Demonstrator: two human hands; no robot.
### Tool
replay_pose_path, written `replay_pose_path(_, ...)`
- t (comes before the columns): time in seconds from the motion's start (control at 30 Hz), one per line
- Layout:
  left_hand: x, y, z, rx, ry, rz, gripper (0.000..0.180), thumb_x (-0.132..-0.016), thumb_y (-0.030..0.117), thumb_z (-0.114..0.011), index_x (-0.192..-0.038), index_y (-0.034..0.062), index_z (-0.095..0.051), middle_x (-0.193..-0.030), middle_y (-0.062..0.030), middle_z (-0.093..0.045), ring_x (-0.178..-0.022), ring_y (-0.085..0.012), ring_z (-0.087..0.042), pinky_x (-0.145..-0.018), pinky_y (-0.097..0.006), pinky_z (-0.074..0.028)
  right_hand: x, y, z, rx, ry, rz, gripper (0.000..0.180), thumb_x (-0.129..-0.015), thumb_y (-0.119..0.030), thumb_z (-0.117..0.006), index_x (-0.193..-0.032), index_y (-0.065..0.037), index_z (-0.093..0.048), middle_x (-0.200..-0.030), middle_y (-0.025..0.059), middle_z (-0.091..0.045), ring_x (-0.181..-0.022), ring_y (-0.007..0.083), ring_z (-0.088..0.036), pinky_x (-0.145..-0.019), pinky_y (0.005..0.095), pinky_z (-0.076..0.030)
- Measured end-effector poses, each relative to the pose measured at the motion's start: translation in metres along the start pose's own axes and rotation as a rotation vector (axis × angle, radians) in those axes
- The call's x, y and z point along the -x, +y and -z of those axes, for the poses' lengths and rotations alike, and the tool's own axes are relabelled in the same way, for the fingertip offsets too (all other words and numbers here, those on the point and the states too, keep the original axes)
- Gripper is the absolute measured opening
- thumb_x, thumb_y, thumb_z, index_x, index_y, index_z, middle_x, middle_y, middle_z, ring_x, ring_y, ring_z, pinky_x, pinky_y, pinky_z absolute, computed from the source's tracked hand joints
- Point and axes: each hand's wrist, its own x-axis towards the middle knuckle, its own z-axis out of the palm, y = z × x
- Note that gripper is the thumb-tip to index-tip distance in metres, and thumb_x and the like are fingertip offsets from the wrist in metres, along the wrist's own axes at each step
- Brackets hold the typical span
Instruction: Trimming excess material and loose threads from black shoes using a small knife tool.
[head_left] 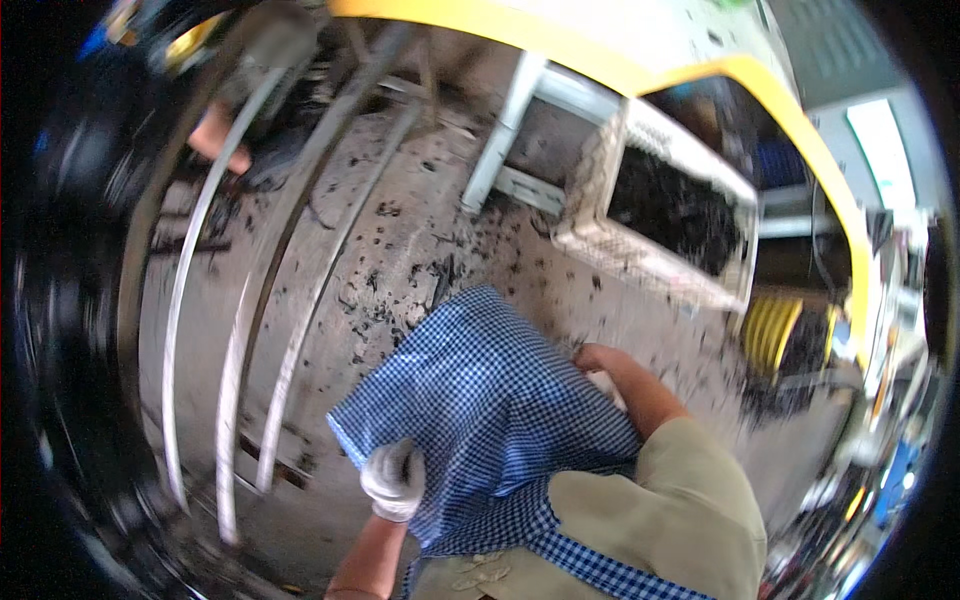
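Note:
A blue-and-white checked apron [470, 390] spreads out in front of me over my lap. My left hand [393, 480], in a white glove, is at the apron's left edge with its fingers curled in; whether it grips the fabric or something else is hidden. On the apron's right side is my right hand [598, 362], its back bare and its fingers partly out of sight. It is closed around a white, cloth-like thing [607, 388], possibly a glove, mostly covered by the hand and apron.
A cream plastic crate [590, 215] full of black pieces [680, 205] stands ahead to the right, by a yellow-edged table [500, 22]. Small black scraps litter the floor [400, 240]. Long metal bars [240, 320] run along the left; another person's hand [218, 138] shows beyond. A yellow ribbed container [775, 335] is at right.

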Motion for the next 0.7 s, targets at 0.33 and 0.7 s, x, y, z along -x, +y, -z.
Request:
replay_pose_path(0.33,0.070,0.081,-0.037,0.134,0.367,0.226,0.027,-0.077,0.008,-0.070,-0.103,0.0038,-0.065,-0.078,-0.0104,-0.066,-0.067,-0.0262,-0.065,-0.062,-0.036,-0.052,0.083,-0.039,0.098,-0.355,0.620,0.384,0.032,-0.090,-0.038,-0.064,-0.093,-0.006,-0.066,-0.070,0.0024,-0.065,-0.056,0.0103,-0.055,-0.048,0.0276,-0.042)
replay_pose_path(0.7,0.076,0.071,0.009,0.621,0.536,0.504,0.037,-0.090,0.012,-0.062,-0.123,-0.0022,-0.055,-0.106,-0.0089,-0.064,-0.098,-0.0163,-0.060,-0.090,-0.029,-0.047,0.313,-0.232,0.142,-0.473,0.961,1.158,0.035,-0.101,-0.032,-0.047,-0.092,-0.005,-0.067,-0.054,-0.0018,-0.053,-0.047,0.0062,-0.046,-0.047,0.0250,-0.038)
